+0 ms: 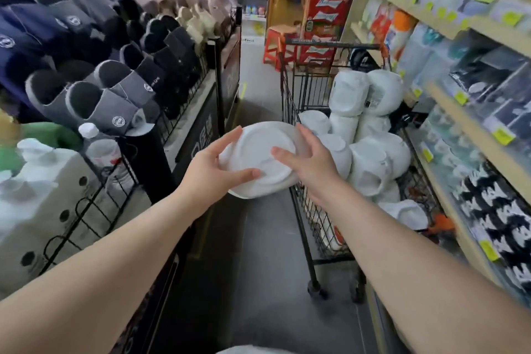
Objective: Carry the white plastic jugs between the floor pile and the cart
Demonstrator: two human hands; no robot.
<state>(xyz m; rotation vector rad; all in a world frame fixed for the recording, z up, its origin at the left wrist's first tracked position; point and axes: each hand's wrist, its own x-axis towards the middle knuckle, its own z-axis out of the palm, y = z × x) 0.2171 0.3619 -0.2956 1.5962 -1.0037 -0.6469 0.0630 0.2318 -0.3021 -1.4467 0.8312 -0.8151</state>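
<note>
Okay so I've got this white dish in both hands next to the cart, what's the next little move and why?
Probably swing the white dish a little rightward, over the cart, before lowering it. Your left hand and right hand grip its opposite edges, bottom side facing you, and it hangs mostly over the aisle floor beside the cart's left wall. The white dishes already piled inside leave little bare room, so go slowly.

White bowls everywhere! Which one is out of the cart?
The white bowl held upside down between the left hand and right hand, over the aisle floor. The other bowls sit piled in the cart.
</note>
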